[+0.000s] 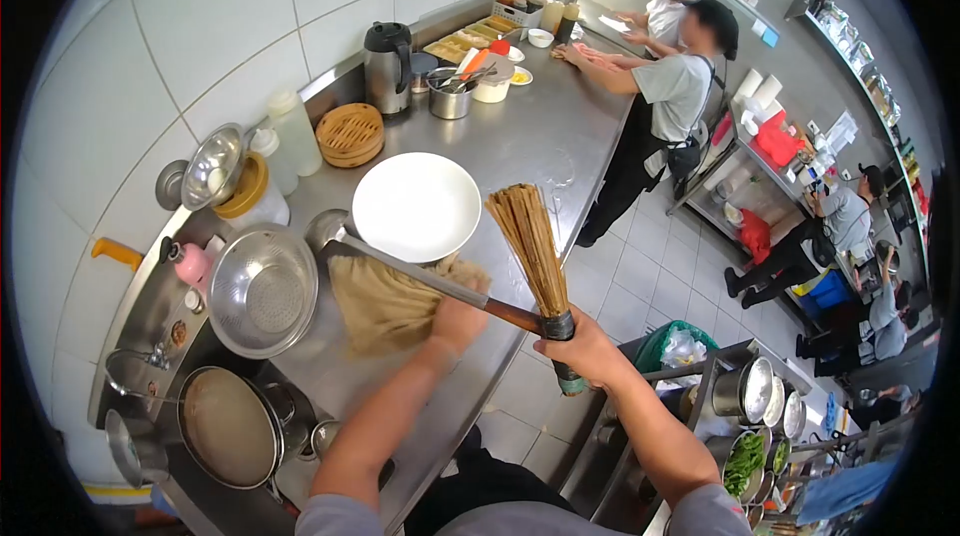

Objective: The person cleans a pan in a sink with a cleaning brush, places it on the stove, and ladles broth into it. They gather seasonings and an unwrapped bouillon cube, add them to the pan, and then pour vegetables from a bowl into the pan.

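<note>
My right hand [585, 351] is closed around a bamboo wok brush [530, 246], bristles up, together with the wooden handle end of a long metal ladle [415, 274]. The ladle slants left across the counter, its bowl beside a large white bowl [416, 208]. Under the ladle handle, my left hand [462, 321] grips the right edge of a tan cloth [385, 301] lying on the steel counter. That hand is somewhat blurred, and the ladle handle covers part of its fingers.
A perforated metal colander [263, 291] stands left of the cloth, with a pot of cloudy liquid [230, 426] nearer me. Along the wall are a bamboo steamer [350, 134] and a thermal jug [388, 68]. Two people work at the counter's far end; others are at right.
</note>
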`<state>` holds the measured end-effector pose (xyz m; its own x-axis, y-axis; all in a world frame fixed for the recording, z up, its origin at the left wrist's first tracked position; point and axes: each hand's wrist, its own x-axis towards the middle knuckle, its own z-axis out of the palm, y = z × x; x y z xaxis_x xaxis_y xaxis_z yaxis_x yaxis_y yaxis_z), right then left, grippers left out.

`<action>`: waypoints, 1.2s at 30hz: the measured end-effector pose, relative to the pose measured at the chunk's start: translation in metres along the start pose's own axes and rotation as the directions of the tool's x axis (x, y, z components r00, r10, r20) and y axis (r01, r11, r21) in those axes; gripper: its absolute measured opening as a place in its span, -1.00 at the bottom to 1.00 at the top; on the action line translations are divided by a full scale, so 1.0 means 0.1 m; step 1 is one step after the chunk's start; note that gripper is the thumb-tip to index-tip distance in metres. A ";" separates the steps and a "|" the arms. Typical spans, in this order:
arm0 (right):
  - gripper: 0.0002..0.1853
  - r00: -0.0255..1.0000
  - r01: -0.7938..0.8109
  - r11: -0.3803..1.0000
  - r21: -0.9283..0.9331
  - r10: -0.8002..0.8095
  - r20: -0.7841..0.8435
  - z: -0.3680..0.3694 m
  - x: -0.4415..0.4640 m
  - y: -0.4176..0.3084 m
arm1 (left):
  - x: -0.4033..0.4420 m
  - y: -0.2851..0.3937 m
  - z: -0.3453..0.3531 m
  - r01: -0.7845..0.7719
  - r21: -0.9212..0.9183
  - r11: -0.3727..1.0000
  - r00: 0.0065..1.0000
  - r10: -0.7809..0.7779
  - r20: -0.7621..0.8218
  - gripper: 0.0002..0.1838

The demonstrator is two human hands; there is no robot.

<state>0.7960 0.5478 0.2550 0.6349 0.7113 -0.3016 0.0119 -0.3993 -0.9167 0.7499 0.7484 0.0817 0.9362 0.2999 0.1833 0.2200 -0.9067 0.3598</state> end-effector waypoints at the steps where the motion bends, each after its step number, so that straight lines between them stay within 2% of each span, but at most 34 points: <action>1: -0.55 1.000 0.002 1.000 -0.002 -0.002 -0.007 -0.03 0.03 -0.08 | 0.11 0.12 0.00 -0.006 -0.002 1.000 1.000 0.006 -0.003 -0.68; 4: -0.55 1.000 -0.011 0.998 -0.055 0.011 0.005 -0.07 0.11 -0.21 | 0.49 0.35 -0.01 -0.069 0.073 0.995 0.997 0.072 -0.034 -0.62; 5: -0.50 0.999 0.040 0.995 -0.089 -0.039 0.018 -0.09 0.15 -0.20 | 0.66 0.36 0.08 -0.021 0.146 0.989 0.967 0.057 -0.247 -0.63; 6: -0.46 0.996 0.088 0.989 -0.122 -0.085 0.031 -0.10 0.18 -0.20 | 0.81 0.37 0.19 0.042 0.202 0.978 0.893 0.054 -0.446 -0.64; 7: -0.47 0.997 0.066 0.990 -0.126 -0.061 0.043 -0.10 0.21 -0.26 | 0.94 0.32 0.30 -0.010 -0.049 0.999 0.921 -0.009 -0.390 -0.52; 8: -0.47 0.998 0.061 0.990 -0.131 -0.058 0.030 -0.10 0.23 -0.30 | 1.05 0.38 0.21 0.014 0.042 0.999 0.903 0.005 -0.430 -0.44; 10: -0.48 0.998 0.053 0.987 -0.151 -0.046 0.048 -0.11 0.27 -0.40 | 1.38 0.44 0.27 0.181 0.024 0.983 0.904 -0.157 -0.397 -0.40; 12: -0.51 0.999 0.046 0.988 -0.145 -0.043 0.025 -0.12 0.31 -0.58 | 1.79 0.42 0.34 0.343 0.111 0.933 0.905 -0.297 -0.304 -0.40; 13: -0.50 0.995 0.091 0.987 -0.132 -0.085 0.053 -0.13 0.35 -0.59 | 1.93 0.45 0.34 0.342 0.169 0.925 0.930 -0.307 -0.203 -0.38; 14: -0.50 0.989 0.136 0.984 -0.119 -0.127 0.080 -0.17 0.38 -0.61 | 2.09 0.43 0.55 0.349 -0.070 0.935 0.888 -0.353 -0.295 -0.37; 16: -0.53 0.994 0.088 0.986 -0.142 -0.078 0.075 -0.21 0.43 -0.71 | 2.35 0.48 0.71 0.234 -0.094 0.968 0.872 -0.252 -0.419 -0.52; 17: -0.57 0.993 0.058 0.986 -0.155 -0.041 0.111 -0.25 0.47 -0.73 | 2.43 0.57 0.73 0.225 -0.099 0.969 0.876 -0.245 -0.415 -0.52; 18: -0.57 0.993 0.053 0.987 -0.154 -0.036 0.110 -0.29 0.52 -0.71 | 2.47 0.62 0.76 0.036 -0.102 0.994 0.963 -0.062 -0.263 -0.55; 19: -0.59 0.991 0.081 0.981 -0.179 -0.060 0.121 -0.31 0.58 -0.68 | 2.43 0.67 0.74 -0.143 -0.132 0.981 0.986 0.130 -0.102 -0.57; 20: -0.60 0.987 0.112 0.974 -0.197 -0.086 0.133 -0.31 0.62 -0.66 | 2.36 0.74 0.74 -0.266 -0.154 0.952 0.964 0.263 -0.041 -0.60; 21: -0.60 0.985 0.116 0.976 -0.184 -0.089 0.147 -0.32 0.64 -0.68 | 2.26 0.83 0.72 -0.369 -0.160 0.915 0.929 0.365 -0.055 -0.61; 22: -0.60 0.987 0.090 0.976 -0.199 -0.061 0.147 -0.35 0.64 -0.71 | 2.10 0.86 0.74 -0.367 -0.229 0.902 0.930 0.357 -0.085 -0.62; 23: -0.60 0.989 0.067 0.975 -0.213 -0.037 0.143 -0.37 0.62 -0.74 | 1.96 0.86 0.74 -0.356 -0.285 0.890 0.932 0.359 -0.045 -0.60; 25: -0.61 0.986 0.137 0.965 -0.223 -0.113 0.120 -0.37 0.62 -0.63 | 1.57 0.72 0.77 -0.334 -0.323 0.885 0.935 0.355 0.006 -0.58; 27: -0.62 0.977 0.205 0.929 -0.308 -0.212 0.011 -0.28 0.66 -0.37 | 1.07 0.49 0.86 -0.560 0.045 0.827 0.821 0.561 -0.101 -0.60; 28: -0.62 0.976 0.215 0.932 -0.291 -0.215 0.032 -0.27 0.64 -0.38 | 0.80 0.50 0.63 -0.544 0.057 0.837 0.833 0.547 -0.085 -0.60; 29: -0.63 0.988 0.151 0.971 -0.184 -0.143 0.054 -0.28 0.61 -0.40 | 0.49 0.60 0.25 -0.277 -0.403 0.872 0.953 0.303 0.002 -0.60; 30: -0.63 0.994 0.078 0.994 -0.079 -0.071 0.087 -0.27 0.56 -0.39 | 0.21 0.65 0.01 0.083 -0.741 0.666 0.978 0.087 0.188 -0.60; 31: -0.63 0.991 0.086 0.994 -0.069 -0.078 0.109 -0.26 0.54 -0.33 | -0.02 0.59 -0.08 0.097 -0.730 0.676 0.980 0.065 0.190 -0.60; 33: -0.62 0.988 -0.034 0.999 -0.004 0.034 0.149 -0.20 0.53 -0.17 | -0.52 0.42 -0.23 -0.224 -0.459 0.860 0.937 0.319 0.141 -0.63; 36: -0.61 0.991 -0.045 0.995 0.094 0.033 0.129 -0.07 0.39 -0.09 | -1.22 0.35 -0.50 -0.145 -0.427 0.893 0.953 0.242 0.182 -0.68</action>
<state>0.8258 0.5749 0.2532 0.5296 0.7667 -0.3630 -0.0899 -0.3748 -0.9227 0.6297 0.6952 0.1174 0.9954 0.0126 0.0955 -0.0565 -0.7264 0.6849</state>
